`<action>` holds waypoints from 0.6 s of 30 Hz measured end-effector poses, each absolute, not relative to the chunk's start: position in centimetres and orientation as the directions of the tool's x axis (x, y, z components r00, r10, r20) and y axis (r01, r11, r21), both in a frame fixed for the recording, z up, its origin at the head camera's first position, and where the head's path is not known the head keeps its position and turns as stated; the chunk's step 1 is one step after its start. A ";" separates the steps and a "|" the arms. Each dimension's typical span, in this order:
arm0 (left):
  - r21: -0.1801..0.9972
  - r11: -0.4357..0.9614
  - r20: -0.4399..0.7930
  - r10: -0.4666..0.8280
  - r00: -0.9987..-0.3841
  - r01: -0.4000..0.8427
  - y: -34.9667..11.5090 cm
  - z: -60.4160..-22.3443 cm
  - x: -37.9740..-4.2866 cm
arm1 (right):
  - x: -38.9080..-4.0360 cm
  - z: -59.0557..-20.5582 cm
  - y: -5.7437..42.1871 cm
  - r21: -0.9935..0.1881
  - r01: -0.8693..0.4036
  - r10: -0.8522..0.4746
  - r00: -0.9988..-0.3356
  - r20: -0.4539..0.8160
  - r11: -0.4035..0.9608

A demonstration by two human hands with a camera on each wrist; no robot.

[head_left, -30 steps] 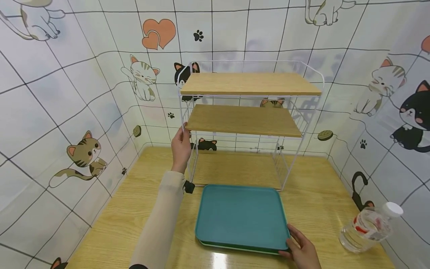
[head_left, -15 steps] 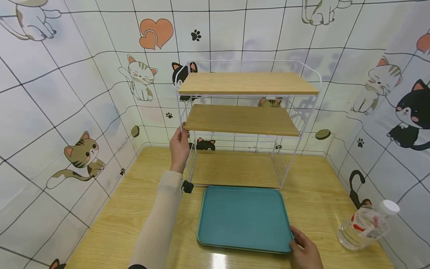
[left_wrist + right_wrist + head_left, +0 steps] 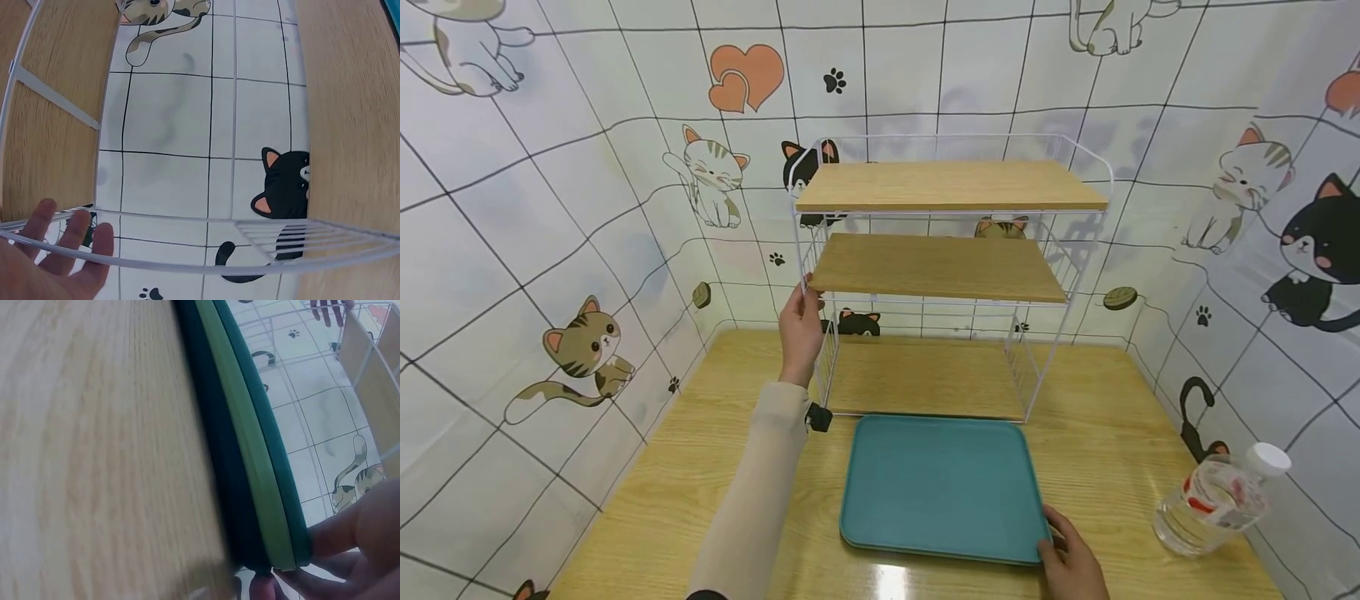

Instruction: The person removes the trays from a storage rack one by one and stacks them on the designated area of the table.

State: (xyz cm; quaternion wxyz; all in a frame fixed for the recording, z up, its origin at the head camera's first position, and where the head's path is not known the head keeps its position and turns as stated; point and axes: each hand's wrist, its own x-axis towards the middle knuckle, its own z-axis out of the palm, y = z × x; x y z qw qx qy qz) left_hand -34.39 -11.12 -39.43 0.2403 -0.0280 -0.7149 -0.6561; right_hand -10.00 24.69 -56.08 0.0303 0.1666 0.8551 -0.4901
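A white wire rack (image 3: 1052,358) with wooden shelves stands at the back of the table. My left hand (image 3: 801,329) grips its left front post at the height of the middle shelf (image 3: 936,267); in the left wrist view the fingers (image 3: 75,231) curl behind the white wire. In front of the rack lies a stack of trays, with a teal tray (image 3: 943,492) on top. My right hand (image 3: 1071,558) holds the stack's near right corner. In the right wrist view a light green tray (image 3: 250,450) shows between the top tray and a dark one (image 3: 219,425).
A clear bottle (image 3: 1213,504) with a white cap stands at the right of the wooden table (image 3: 655,508). Cat-patterned wall covering (image 3: 587,192) encloses the table at the back and both sides. The rack's bottom shelf (image 3: 925,379) is just behind the trays.
A green edge that showed under the top tray's front is now hidden, so the stack looks more aligned. My right hand shifted slightly at the corner; my left hand keeps its hold.
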 end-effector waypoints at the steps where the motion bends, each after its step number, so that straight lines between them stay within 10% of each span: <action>1: 0.925 0.132 0.379 -0.265 -0.887 0.356 -11.1 -39.5 -34.4 | -10.1 -56.0 24.7 -0.826 0.310 0.243 -0.946 -0.217 0.471; 11: 0.915 0.216 0.387 -0.224 -0.894 0.342 -11.8 -39.3 -33.5 | -11.4 -52.2 25.9 -0.796 0.268 0.155 -0.963 -0.219 0.542; 18: 0.856 0.369 0.461 -0.230 -0.857 0.362 -12.3 -38.6 -31.0 | -13.2 -47.8 25.5 -0.754 -0.041 0.094 -0.986 0.135 0.656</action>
